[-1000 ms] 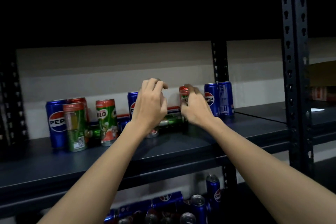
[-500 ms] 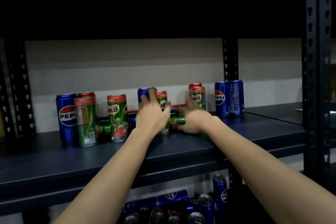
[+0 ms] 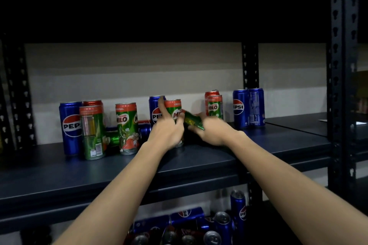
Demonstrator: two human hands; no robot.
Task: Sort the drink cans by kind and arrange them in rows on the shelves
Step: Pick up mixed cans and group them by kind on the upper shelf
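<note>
Left grip [image 3: 166, 131] grasps upright Milo can [image 3: 173, 110]; right grip [image 3: 211, 130] grasps tilted green can [image 3: 192, 119], Pepsi cans [image 3: 249, 107] nearby.

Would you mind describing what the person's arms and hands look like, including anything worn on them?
Both forearms are bare up to the frame edge: no sleeves show. The left hand and right hand wear no gloves, and no watch, bracelet or ring is visible, though both are somewhat motion-blurred.

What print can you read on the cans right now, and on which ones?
"PEP": far-left blue can.
"MILO", "ORIGINAL": upright green can.
"MIL", "ORIGI": green can in the left hand.
"MILO": green can right of the hands.
"EPSI": right blue can.
Barcode digits and small print: unreadable.
</note>
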